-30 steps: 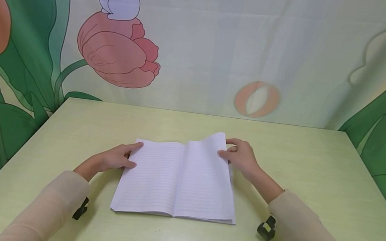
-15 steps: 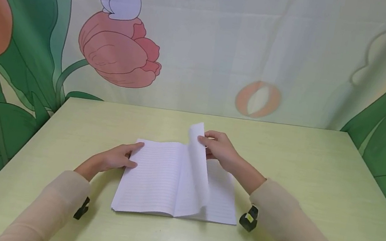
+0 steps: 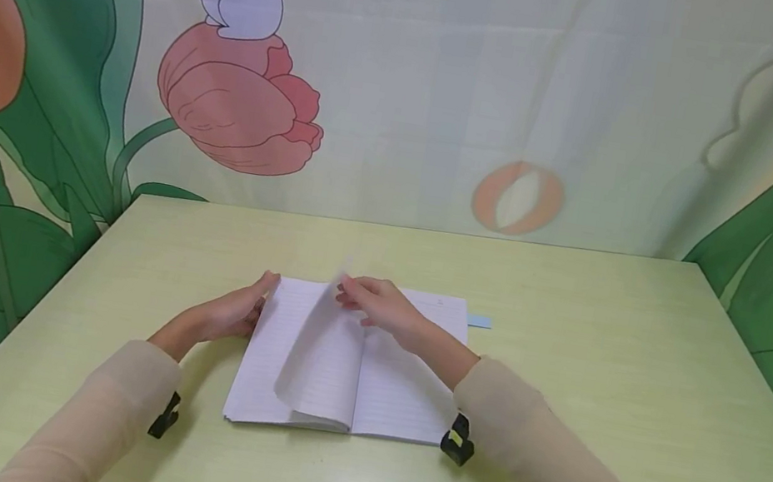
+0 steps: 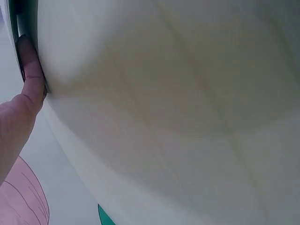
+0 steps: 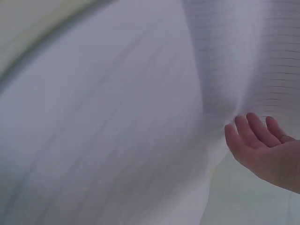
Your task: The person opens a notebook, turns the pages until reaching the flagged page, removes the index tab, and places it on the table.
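A lined notebook (image 3: 407, 396) lies spread on the table. One loose page (image 3: 309, 347) stands raised over its left half, curving leftward. My right hand (image 3: 377, 303) reaches across the centre fold, its fingertips against the upper edge of that page. In the right wrist view the fingers (image 5: 258, 136) are fairly straight and touch the page's blurred edge. My left hand (image 3: 231, 313) stays at the notebook's left edge, one finger by the upper corner. The left wrist view shows a finger (image 4: 33, 75) at the notebook's dark edge; the other fingers are partly hidden.
A pale blue tab (image 3: 480, 322) sticks out from the notebook's upper right side. Below each sleeve shows a black wrist device, such as the right one (image 3: 458, 440). Behind the light table (image 3: 607, 335) hangs a curtain (image 3: 407, 109) with printed flowers.
My right hand has carried a page from the right side leftward past the fold. The facing right page and blue tab now show. My left hand's fingers have drawn back off the left page.
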`<action>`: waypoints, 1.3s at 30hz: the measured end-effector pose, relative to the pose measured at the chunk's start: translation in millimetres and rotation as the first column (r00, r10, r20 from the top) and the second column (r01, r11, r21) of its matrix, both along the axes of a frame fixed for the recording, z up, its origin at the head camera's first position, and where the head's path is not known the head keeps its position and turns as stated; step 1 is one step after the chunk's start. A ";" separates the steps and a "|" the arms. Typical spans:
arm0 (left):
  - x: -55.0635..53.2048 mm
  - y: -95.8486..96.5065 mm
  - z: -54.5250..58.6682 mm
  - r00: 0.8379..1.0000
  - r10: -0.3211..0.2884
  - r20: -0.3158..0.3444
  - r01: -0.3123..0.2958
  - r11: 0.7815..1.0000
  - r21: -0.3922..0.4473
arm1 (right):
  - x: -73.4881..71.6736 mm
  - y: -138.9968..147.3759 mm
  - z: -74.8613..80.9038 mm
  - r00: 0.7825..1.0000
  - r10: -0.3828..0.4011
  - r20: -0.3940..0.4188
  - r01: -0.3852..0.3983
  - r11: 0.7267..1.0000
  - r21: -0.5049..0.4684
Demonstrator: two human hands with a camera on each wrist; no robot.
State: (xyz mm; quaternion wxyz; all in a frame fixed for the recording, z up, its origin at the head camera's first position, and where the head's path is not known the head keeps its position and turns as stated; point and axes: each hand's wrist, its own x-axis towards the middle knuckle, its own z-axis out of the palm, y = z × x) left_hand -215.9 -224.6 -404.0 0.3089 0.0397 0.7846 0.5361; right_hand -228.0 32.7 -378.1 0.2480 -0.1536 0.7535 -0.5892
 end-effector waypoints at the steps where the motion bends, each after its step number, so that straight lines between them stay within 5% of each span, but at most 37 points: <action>1: 0.2 -0.5 -0.3 1.000 0.003 0.006 -0.003 1.000 0.000 | 1.8 -1.4 -1.9 0.999 0.029 -0.018 -0.028 0.999 0.030; 7: 0.8 0.1 -1.6 1.000 0.011 -0.011 -0.011 0.999 -0.033 | 10.7 -3.7 -9.3 0.980 0.159 -0.118 -0.139 0.977 0.160; 11: 0.3 0.2 -2.3 0.996 -0.021 -0.091 0.012 0.995 -0.095 | 14.4 2.6 -10.0 0.967 0.206 -0.152 -0.181 0.969 0.166; 15: 0.2 0.5 -1.7 0.986 -0.066 -0.153 0.044 0.989 -0.143 | 15.1 15.4 -10.5 0.951 0.207 -0.229 -0.163 0.966 0.199; 24: 0.1 -0.6 -4.2 0.984 -0.070 -0.164 0.040 0.982 -0.185 | 9.8 56.5 -15.7 0.907 0.206 -0.368 -0.075 0.937 0.342; 31: -0.7 -2.2 -5.8 0.983 -0.071 -0.171 0.036 0.980 -0.196 | 3.5 85.5 -21.7 0.821 0.297 -0.488 0.006 0.849 0.528; 39: -1.2 -1.3 -5.5 0.982 -0.073 -0.174 0.038 0.979 -0.199 | 2.5 115.9 -24.4 0.827 0.390 -0.405 0.043 0.675 0.737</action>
